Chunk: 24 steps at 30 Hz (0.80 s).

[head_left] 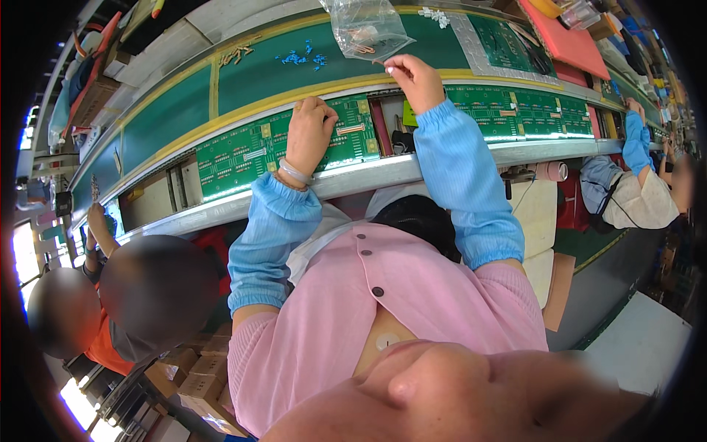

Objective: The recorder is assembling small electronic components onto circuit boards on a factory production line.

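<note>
My left hand [309, 132] is above a green circuit board [224, 160] on the rail in front of me. Its fingers are curled together, hiding whatever they may hold. Farther off and to the right, my right hand [417, 82] pinches a small, thin copper-coloured part [378, 62] between thumb and forefinger. Just beyond those fingertips, a clear plastic bag [372, 29] with copper-coloured pieces inside lies on the green bench strip. Both forearms wear light blue sleeves.
Blue components [300, 56], tan parts [236, 54] and white parts [434, 16] lie in loose piles along the green bench strip [173, 110]. More circuit boards [530, 110] continue along the rail at right. Other people sit on both sides; a blue-sleeved arm [635, 136] reaches the line at right.
</note>
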Available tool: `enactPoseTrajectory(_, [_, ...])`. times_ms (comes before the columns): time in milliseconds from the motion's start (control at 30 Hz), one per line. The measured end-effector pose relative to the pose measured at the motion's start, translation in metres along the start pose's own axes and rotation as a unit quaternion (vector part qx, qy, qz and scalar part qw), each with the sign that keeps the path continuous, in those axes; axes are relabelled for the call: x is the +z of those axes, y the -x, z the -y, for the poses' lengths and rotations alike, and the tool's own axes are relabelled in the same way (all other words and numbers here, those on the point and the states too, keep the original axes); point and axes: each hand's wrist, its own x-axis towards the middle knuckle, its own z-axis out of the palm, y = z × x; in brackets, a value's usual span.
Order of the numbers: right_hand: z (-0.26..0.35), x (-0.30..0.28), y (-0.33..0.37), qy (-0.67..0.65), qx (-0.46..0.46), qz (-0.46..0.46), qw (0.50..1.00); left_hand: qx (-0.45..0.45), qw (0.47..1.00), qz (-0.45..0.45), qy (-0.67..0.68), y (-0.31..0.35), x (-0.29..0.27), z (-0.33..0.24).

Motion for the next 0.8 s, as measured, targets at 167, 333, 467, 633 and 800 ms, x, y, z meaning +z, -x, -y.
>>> enactPoseTrajectory(167, [0.012, 0.001, 0.026, 0.067, -0.075, 0.043, 0.994, 0.007, 1.0, 0.001, 0.013, -0.001, -0.004, 0.0])
enactPoseTrajectory(333, [0.018, 0.004, 0.037, 0.14, -0.198, 0.062, 0.968, -0.098, 0.987, -0.006, 0.128, -0.033, -0.015, 0.021])
enactPoseTrajectory(467, [0.019, 0.011, 0.043, 0.165, -0.206, 0.1, 0.959, -0.094, 0.994, -0.045, 0.039, -0.077, -0.005, 0.06])
enactPoseTrajectory(633, [0.021, 0.017, 0.046, 0.173, -0.234, 0.142, 0.946, -0.065, 0.996, 0.031, 0.049, -0.083, 0.0, 0.082])
enactPoseTrajectory(800, [0.021, 0.024, 0.045, 0.177, -0.254, 0.182, 0.933, -0.013, 1.0, 0.0, 0.002, -0.071, -0.013, 0.063])
